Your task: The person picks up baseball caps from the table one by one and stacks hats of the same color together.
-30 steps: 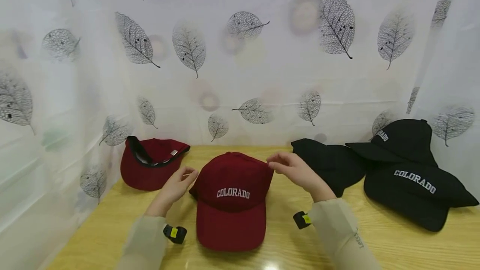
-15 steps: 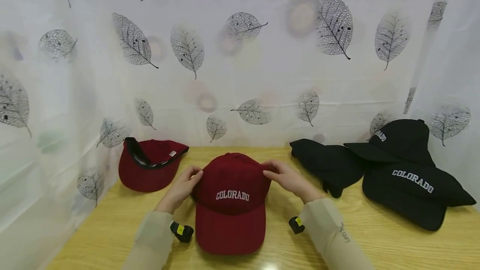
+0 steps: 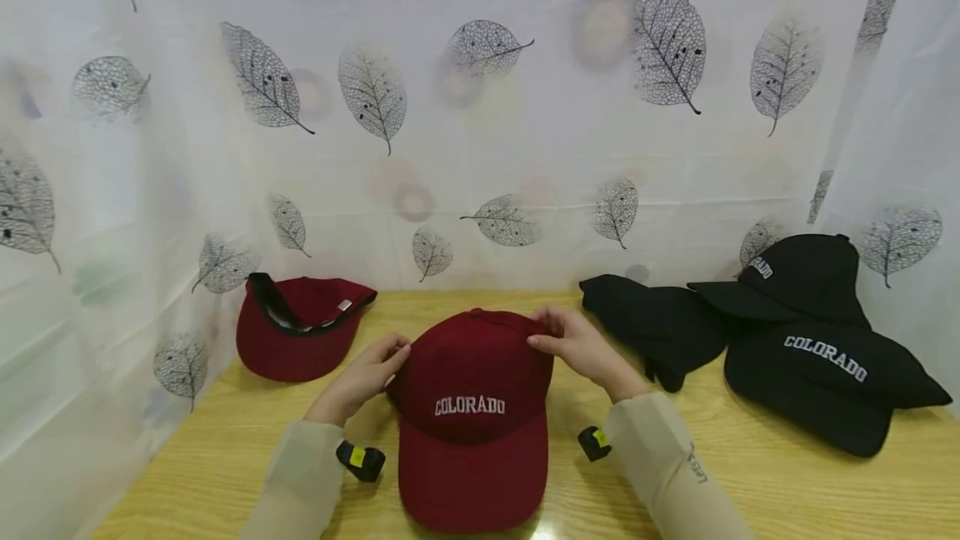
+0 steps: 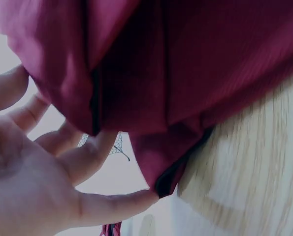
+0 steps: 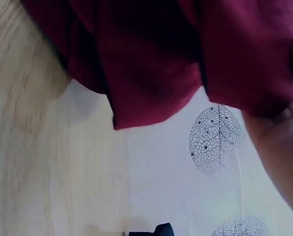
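A dark red cap (image 3: 471,382) with white COLORADO lettering lies in the middle of the table, brim toward the person. At its left side the left hand (image 3: 367,377) touches the crown with thumb and fingers; in the left wrist view, that hand (image 4: 43,162) has its fingers spread along the red cloth (image 4: 136,88). The right hand (image 3: 581,348) pinches the crown's upper right edge between thumb and fingers. In the right wrist view the same hand (image 5: 281,142) holds a fold of the red cloth (image 5: 249,59), its fingertips partly out of frame.
Another red cap (image 3: 300,348) lies with its inside showing at the back left. Several black caps are on the right: one (image 3: 667,323) folded, one (image 3: 813,286) resting partly on another (image 3: 832,382). A white curtain (image 3: 450,148) with leaf prints hangs behind the wooden table (image 3: 750,490).
Both hands have come in to the middle cap; the left moved right onto its side. The cap has shifted slightly right and toward the person, its upper right edge now raised by the right hand.
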`<state>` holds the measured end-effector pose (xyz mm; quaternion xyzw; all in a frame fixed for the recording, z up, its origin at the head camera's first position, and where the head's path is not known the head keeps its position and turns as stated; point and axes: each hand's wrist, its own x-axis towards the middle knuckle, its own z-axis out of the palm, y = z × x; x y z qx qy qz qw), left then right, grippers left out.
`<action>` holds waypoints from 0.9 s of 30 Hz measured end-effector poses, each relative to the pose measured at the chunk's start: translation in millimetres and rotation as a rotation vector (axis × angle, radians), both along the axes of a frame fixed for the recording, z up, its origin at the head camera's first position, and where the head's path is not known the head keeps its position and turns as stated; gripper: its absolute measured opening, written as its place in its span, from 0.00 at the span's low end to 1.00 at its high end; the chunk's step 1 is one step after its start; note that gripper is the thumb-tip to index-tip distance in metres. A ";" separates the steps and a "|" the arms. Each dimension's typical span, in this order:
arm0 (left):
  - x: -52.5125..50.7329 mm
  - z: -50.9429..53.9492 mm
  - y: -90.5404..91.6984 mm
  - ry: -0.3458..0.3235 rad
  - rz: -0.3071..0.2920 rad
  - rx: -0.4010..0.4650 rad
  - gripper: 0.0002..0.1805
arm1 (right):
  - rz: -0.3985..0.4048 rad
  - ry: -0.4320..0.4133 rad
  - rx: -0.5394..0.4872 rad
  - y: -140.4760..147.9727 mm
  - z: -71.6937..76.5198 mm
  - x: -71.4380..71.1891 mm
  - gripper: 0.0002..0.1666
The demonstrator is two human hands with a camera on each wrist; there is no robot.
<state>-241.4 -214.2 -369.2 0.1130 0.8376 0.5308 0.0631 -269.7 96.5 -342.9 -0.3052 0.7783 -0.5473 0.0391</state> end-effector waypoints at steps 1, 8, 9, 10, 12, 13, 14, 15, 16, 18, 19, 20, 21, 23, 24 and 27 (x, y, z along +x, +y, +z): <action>0.4 0.0 -0.4 -0.003 -0.022 0.005 0.13 | 0.005 0.016 -0.011 -0.4 -0.2 -0.1 0.06; 0.7 -0.6 0.0 0.030 -0.122 0.006 0.11 | -0.040 0.168 -0.031 -4.6 -4.3 -0.4 0.05; 0.6 -0.3 0.6 0.036 -0.118 0.006 0.10 | -0.050 0.174 -0.031 -5.4 -4.4 -0.1 0.05; 0.8 0.3 1.6 0.044 -0.107 0.007 0.10 | -0.063 0.181 -0.025 -6.2 -4.7 0.2 0.06; 0.6 1.1 3.4 0.059 -0.071 0.008 0.09 | -0.086 0.191 -0.012 -7.6 -5.1 0.5 0.07; 0.5 1.3 4.3 0.066 -0.051 0.011 0.09 | -0.096 0.197 -0.005 -8.2 -5.6 0.5 0.08; 0.5 1.5 5.1 0.070 -0.031 0.008 0.09 | -0.111 0.202 0.011 -8.6 -6.5 0.2 0.08; 0.4 1.2 5.7 0.070 -0.015 0.006 0.09 | -0.128 0.207 0.028 -9.1 -7.6 -0.3 0.09; 0.4 0.9 6.4 0.065 -0.001 0.003 0.09 | -0.145 0.210 0.047 -9.6 -8.7 -0.5 0.09; 0.4 -0.6 6.6 0.049 0.017 -0.025 0.09 | -0.181 0.206 0.087 -10.3 -11.4 -1.0 0.10; 0.5 -1.4 6.4 0.041 0.016 -0.044 0.09 | -0.200 0.204 0.105 -10.8 -12.7 -1.3 0.10; 0.8 -2.2 6.0 0.029 0.011 -0.066 0.09 | -0.219 0.204 0.126 -11.0 -13.4 -1.0 0.11; 1.4 -2.6 5.7 0.015 0.007 -0.078 0.09 | -0.233 0.197 0.141 -11.2 -14.1 -1.2 0.11; 2.4 -3.6 5.2 -0.016 -0.005 -0.084 0.09 | -0.237 0.181 0.164 -10.6 -14.5 -2.1 0.09; 3.0 -3.8 5.3 -0.031 -0.012 -0.072 0.09 | -0.222 0.162 0.170 -9.5 -14.2 -2.7 0.08; 4.2 -4.1 7.3 -0.081 -0.010 -0.005 0.08 | -0.108 0.075 0.186 -1.8 -11.7 -5.2 0.08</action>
